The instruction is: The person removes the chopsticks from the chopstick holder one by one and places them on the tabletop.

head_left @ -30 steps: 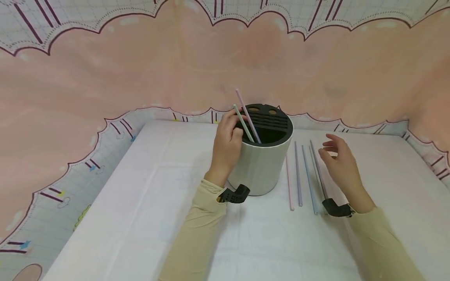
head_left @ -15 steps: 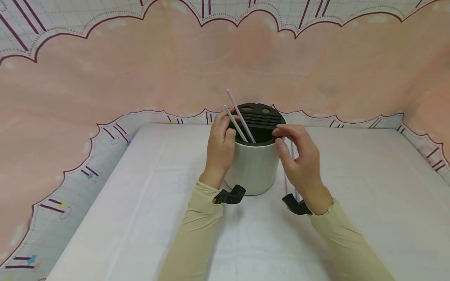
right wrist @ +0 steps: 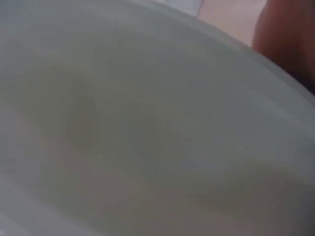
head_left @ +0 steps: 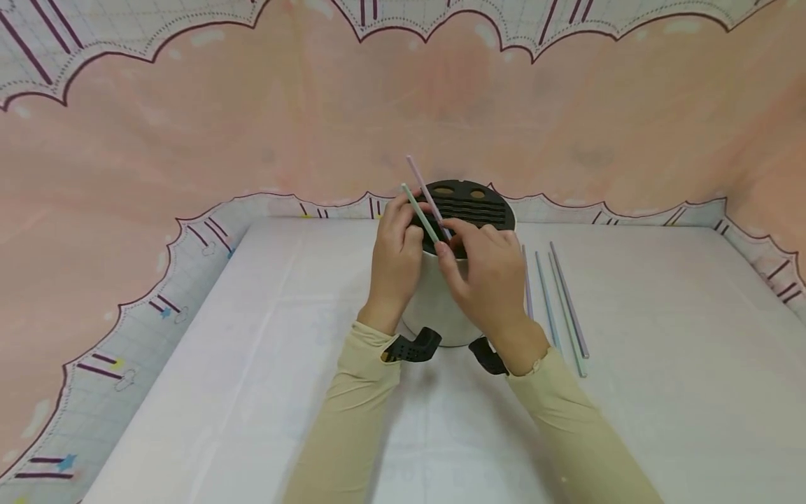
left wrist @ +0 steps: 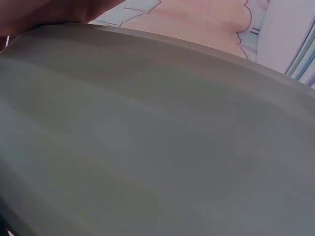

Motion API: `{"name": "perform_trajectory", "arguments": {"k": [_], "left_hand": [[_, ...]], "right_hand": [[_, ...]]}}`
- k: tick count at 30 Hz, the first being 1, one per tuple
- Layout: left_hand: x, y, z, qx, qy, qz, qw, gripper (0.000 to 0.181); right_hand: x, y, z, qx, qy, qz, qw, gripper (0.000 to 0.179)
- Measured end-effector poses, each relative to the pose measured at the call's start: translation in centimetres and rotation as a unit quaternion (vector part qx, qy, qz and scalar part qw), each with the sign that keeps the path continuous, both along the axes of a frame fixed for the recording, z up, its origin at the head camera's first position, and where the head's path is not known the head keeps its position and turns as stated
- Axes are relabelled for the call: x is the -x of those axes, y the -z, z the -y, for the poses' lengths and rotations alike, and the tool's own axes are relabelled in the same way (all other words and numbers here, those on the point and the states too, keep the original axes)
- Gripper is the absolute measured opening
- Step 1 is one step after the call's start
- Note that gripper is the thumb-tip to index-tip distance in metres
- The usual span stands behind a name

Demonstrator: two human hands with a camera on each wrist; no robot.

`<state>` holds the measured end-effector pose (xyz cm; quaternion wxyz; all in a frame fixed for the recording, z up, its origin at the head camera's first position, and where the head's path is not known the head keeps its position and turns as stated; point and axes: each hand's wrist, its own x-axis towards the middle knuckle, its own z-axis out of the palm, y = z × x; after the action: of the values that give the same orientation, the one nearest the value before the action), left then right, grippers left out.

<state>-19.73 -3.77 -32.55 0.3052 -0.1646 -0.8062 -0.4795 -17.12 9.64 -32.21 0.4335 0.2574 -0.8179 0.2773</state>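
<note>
A white round knife holder [head_left: 434,294] with a black slotted top [head_left: 472,203] stands upright on the table. My left hand [head_left: 395,262] grips its left side near the rim. A pale green straw [head_left: 418,210] and a pink-lilac straw [head_left: 420,180] lean left out of the wide opening. With thumb and forefinger, my right hand [head_left: 488,280] pinches the green straw low down, at the opening; whether it also touches the pink-lilac one is unclear. The holder's pale wall [left wrist: 157,137] fills most of the left wrist view, and its wall [right wrist: 138,123] is blurred in the right wrist view.
Right of the holder lie several straws, among them a blue straw [head_left: 546,294], a green straw [head_left: 567,315] and a greyish-purple straw [head_left: 569,301]. A white cloth [head_left: 661,350] covers the table. A patterned pink backdrop [head_left: 352,119] rises behind it.
My right hand has moved left from beside the loose straws, past the holder's right rim, to the straws in the opening. My left hand stays on the holder.
</note>
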Motion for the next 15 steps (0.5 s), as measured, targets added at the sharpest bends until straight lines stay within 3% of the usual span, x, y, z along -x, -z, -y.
{"name": "perform_trajectory", "arguments": {"k": [3, 8, 15], "left_hand": [[-0.08, -0.14, 0.24, 0.002, -0.002, -0.001, 1.0, 0.034], [-0.2, -0.18, 0.35, -0.001, -0.005, 0.001, 1.0, 0.034], [-0.44, 0.11, -0.04, -0.001, -0.002, 0.018, 0.9998, 0.035]], "right_hand": [[-0.11, -0.11, 0.45, -0.019, 0.015, -0.016, 0.9996, 0.03], [-0.57, -0.21, 0.57, -0.043, 0.019, 0.002, 0.9989, 0.035], [-0.6, 0.58, -0.18, 0.021, -0.027, 0.015, 0.9993, 0.029]]}}
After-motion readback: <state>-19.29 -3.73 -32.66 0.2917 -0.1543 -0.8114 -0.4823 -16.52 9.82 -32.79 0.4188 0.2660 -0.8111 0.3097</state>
